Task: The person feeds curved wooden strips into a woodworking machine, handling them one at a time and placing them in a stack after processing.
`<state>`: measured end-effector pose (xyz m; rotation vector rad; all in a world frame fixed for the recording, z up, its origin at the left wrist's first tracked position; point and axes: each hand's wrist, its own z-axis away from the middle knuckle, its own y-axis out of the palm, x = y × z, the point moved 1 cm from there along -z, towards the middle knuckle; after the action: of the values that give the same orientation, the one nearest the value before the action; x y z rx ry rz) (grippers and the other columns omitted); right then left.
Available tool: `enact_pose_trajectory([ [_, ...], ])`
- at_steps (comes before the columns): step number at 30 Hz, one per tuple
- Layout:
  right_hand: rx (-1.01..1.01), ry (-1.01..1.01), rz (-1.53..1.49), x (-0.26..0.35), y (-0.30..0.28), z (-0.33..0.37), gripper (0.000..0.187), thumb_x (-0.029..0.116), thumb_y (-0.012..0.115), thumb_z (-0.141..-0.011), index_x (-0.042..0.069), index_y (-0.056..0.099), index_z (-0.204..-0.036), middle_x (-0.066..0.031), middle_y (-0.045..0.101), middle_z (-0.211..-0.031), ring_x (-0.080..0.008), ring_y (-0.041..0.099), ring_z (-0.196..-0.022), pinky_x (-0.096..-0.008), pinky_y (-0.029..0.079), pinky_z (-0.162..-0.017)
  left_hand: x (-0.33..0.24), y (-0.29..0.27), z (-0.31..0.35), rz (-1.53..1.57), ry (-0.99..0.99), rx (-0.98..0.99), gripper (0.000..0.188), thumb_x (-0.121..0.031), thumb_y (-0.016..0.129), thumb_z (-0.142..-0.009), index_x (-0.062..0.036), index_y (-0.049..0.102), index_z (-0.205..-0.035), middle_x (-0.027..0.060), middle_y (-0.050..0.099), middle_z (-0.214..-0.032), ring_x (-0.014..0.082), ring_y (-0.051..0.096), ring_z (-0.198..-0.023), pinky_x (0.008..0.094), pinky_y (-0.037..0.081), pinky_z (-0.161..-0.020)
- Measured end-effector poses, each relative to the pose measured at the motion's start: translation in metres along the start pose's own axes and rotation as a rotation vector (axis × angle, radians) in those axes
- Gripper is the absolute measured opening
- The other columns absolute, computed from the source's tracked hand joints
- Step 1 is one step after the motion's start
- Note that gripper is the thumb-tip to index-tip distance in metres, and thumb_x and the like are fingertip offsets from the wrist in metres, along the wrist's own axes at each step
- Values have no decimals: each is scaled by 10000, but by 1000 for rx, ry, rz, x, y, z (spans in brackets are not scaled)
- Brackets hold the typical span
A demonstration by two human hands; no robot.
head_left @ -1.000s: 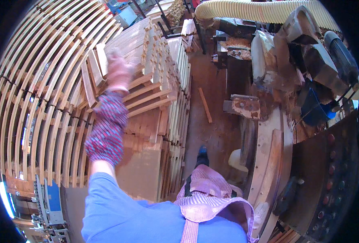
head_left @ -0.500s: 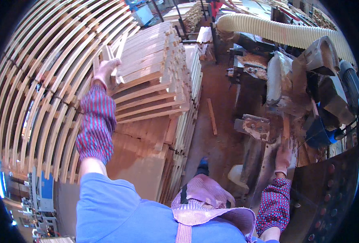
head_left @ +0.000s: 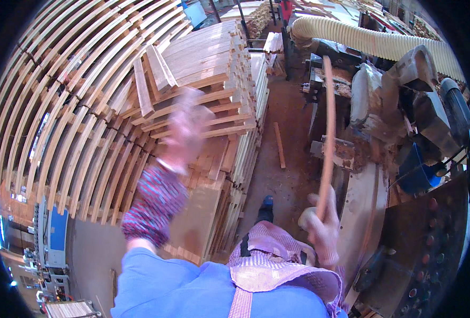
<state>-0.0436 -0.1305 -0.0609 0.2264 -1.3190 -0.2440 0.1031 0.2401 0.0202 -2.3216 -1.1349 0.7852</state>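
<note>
My right hand (head_left: pixel 322 228) is closed around the near end of a long, slightly curved wooden strip (head_left: pixel 330 127). The strip points away from me, over the machine at the right. Smeared by motion, my left hand (head_left: pixel 184 127) hangs above the near end of a stack of boards (head_left: pixel 198 55); its fingers cannot be made out. Just beyond that hand, a few loose short wooden pieces (head_left: pixel 143 87) lie askew on the stack.
Rows of curved wooden slats (head_left: pixel 60 138) fill the left side. A dusty woodworking machine (head_left: pixel 359 212) stands right, with a ribbed cream hose (head_left: pixel 372 45) and a dark panel of buttons (head_left: pixel 431 254). One narrow offcut (head_left: pixel 279 146) lies on the floor between stack and machine.
My left hand has left the loose pieces on the stack and come right and nearer. My right hand has moved left off the machine bed, and the long wooden strip now shows raised in it.
</note>
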Motion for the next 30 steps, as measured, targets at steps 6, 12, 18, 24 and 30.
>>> enact_pose_trajectory([
  [6, -411, -14, 1350, -103, -153, 140, 727, 165, 613, -803, -6, 339, -1454, -223, 451, -1420, -363, 475, -1270, -397, 380, -1068, 247, -131, -59, -595, -940, 79, 656, -414, 684, -785, 50, 572, -1234, 267, 603, -1223, 377, 580, -1157, 446, 456, -950],
  [12, -489, -69, 1799, -128, -193, 109, 642, 189, 571, -867, 16, 358, -1448, -198, 427, -1447, -357, 436, -1308, -398, 348, -1101, 346, -144, -41, 101, -1262, 214, 336, -258, 689, -833, 10, 695, -1035, 117, 700, -880, 224, 657, -761, 378, 517, -691],
  [18, -558, 476, 1572, -119, -256, -46, 545, 197, 470, -957, 79, 345, -1474, -151, 366, -1507, -366, 389, -1348, -417, 290, -1144, 254, -129, -49, 566, -1264, -14, 284, -267, 652, -863, -44, 619, -1036, 56, 646, -788, 208, 630, -608, 348, 545, -544],
  [24, -645, -201, 1424, -83, -239, -133, 533, 221, 476, -977, 74, 351, -1474, -203, 423, -1455, -359, 408, -1338, -445, 328, -1113, 86, -69, -16, 759, -991, -361, 260, -312, 576, -943, -60, 572, -1006, 61, 611, -857, 176, 636, -776, 350, 532, -630],
  [30, 359, -400, 290, 21, 51, -78, 718, 123, 682, -828, 52, 358, -1465, -146, 606, -1226, -175, 585, -1114, -301, 445, -975, -116, 48, 35, 800, -864, -274, 369, -61, 687, -863, 5, 532, -1191, 84, 608, -1043, 162, 610, -872, 305, 530, -756],
])
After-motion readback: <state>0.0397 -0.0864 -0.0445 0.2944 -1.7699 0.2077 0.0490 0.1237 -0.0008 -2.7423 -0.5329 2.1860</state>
